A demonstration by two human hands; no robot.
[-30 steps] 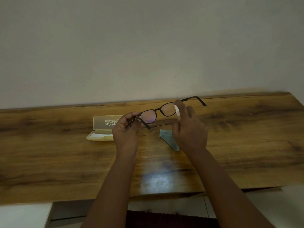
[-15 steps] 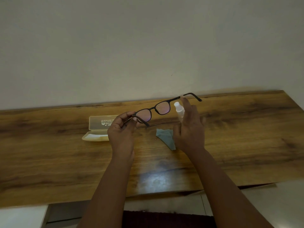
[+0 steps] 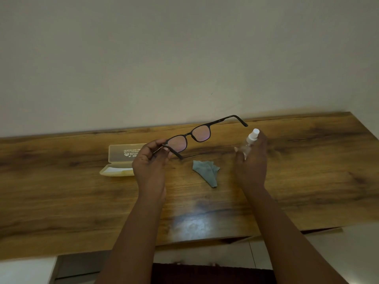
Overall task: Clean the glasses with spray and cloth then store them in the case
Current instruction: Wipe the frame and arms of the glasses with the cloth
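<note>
The left hand point(image 3: 150, 163) is pinching the glasses point(image 3: 202, 133) by the near temple and the frame corner, holding them tilted in the air above the bench point(image 3: 307, 171). The frame is thin, dark and matte, with rounded-rectangular lenses showing a faint pink sheen, and the far temple is pointing out to the right. The right hand point(image 3: 251, 160) is curling its fingers around a small clear spray bottle point(image 3: 249, 143) with a white cylindrical cap, apart from the glasses. A crumpled grey-blue cloth point(image 3: 206, 173) is lying on the glossy wood-grain bench between the hands. The translucent, pale-yellow hard case point(image 3: 121, 160) is sitting open behind the left hand, its lid printed with lettering.
</note>
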